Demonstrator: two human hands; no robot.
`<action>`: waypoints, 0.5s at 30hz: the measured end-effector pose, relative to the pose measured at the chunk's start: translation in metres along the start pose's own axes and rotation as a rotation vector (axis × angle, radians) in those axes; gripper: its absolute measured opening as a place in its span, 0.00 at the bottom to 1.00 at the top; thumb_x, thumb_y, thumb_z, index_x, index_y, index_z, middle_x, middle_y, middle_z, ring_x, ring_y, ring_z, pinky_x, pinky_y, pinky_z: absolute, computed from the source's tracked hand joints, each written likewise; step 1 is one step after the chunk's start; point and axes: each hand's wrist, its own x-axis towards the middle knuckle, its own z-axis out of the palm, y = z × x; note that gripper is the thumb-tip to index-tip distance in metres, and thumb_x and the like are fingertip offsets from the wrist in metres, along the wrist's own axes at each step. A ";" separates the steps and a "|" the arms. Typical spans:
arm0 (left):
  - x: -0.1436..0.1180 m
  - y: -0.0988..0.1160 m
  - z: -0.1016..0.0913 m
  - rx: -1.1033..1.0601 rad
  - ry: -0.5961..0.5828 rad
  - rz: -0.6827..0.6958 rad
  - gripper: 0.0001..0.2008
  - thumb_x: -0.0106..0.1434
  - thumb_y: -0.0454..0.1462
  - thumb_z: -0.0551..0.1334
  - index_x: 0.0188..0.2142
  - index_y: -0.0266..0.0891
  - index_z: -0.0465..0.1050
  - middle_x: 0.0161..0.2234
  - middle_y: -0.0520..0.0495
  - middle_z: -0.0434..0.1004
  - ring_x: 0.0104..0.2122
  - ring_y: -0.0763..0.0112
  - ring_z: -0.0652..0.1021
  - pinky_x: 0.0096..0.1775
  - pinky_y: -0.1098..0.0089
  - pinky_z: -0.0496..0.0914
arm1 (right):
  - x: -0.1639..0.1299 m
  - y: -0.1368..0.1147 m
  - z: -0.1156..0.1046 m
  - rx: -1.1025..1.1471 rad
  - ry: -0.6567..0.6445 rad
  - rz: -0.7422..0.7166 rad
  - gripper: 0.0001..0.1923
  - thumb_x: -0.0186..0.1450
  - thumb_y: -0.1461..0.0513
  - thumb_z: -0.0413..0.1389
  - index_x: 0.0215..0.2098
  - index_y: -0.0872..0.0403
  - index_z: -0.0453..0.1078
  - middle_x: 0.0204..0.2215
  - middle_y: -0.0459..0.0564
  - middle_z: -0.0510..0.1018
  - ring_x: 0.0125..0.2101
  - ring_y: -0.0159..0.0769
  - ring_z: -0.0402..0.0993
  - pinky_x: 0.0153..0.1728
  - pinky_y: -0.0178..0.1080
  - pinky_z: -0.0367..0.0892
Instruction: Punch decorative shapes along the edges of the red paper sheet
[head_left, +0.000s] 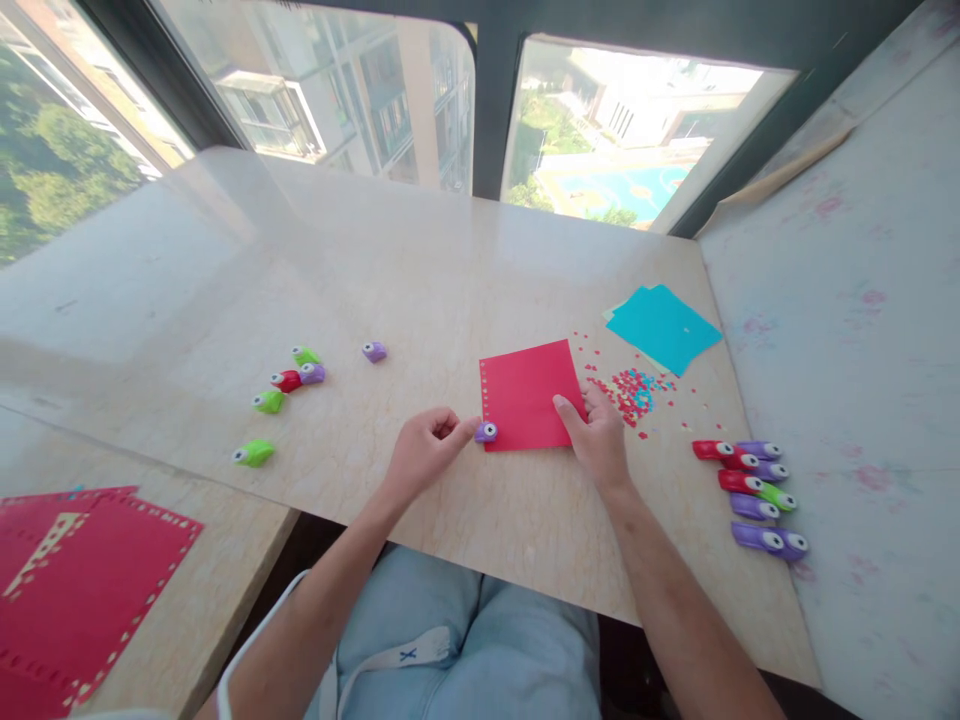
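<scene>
A red paper square (529,393) lies flat on the marble table (420,290), with a row of small punched holes along its left edge. My left hand (424,450) is curled beside a small purple paper punch (486,432) that sits on the sheet's lower left corner; the fingertips are at the punch, contact unclear. My right hand (598,432) presses on the sheet's lower right corner, holding it flat.
Loose green, red and purple punches (289,385) lie at the left, another purple one (374,351) further in. A cluster of punches (754,490) sits at the right. Confetti (634,392) and blue paper (664,327) lie right of the sheet. Punched red sheets (75,580) rest lower left.
</scene>
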 end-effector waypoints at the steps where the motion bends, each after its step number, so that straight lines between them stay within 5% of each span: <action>1: 0.007 0.004 -0.004 -0.003 -0.111 -0.054 0.25 0.57 0.54 0.62 0.19 0.38 0.61 0.17 0.56 0.55 0.19 0.80 0.58 0.22 0.74 0.50 | 0.000 0.000 0.000 -0.012 0.007 -0.008 0.17 0.62 0.50 0.57 0.42 0.54 0.72 0.38 0.54 0.79 0.37 0.44 0.75 0.42 0.46 0.70; 4: 0.026 0.012 -0.014 0.013 -0.344 -0.213 0.25 0.54 0.56 0.64 0.20 0.38 0.64 0.15 0.56 0.57 0.16 0.80 0.57 0.20 0.74 0.47 | 0.001 0.003 0.001 -0.007 0.004 0.005 0.18 0.62 0.50 0.57 0.42 0.55 0.72 0.38 0.55 0.79 0.38 0.45 0.75 0.42 0.47 0.70; 10: 0.045 0.016 -0.019 0.071 -0.561 -0.355 0.25 0.51 0.58 0.67 0.20 0.38 0.68 0.13 0.53 0.62 0.13 0.81 0.56 0.18 0.74 0.46 | 0.001 0.005 0.002 0.091 -0.051 0.014 0.17 0.63 0.51 0.56 0.44 0.53 0.71 0.39 0.55 0.79 0.38 0.45 0.76 0.42 0.47 0.71; 15: 0.046 0.018 -0.015 0.099 -0.633 -0.419 0.25 0.50 0.57 0.67 0.23 0.37 0.70 0.19 0.44 0.75 0.17 0.71 0.74 0.17 0.76 0.50 | 0.002 0.003 0.003 0.095 -0.048 0.013 0.17 0.62 0.52 0.56 0.43 0.54 0.71 0.39 0.55 0.79 0.38 0.44 0.76 0.41 0.46 0.70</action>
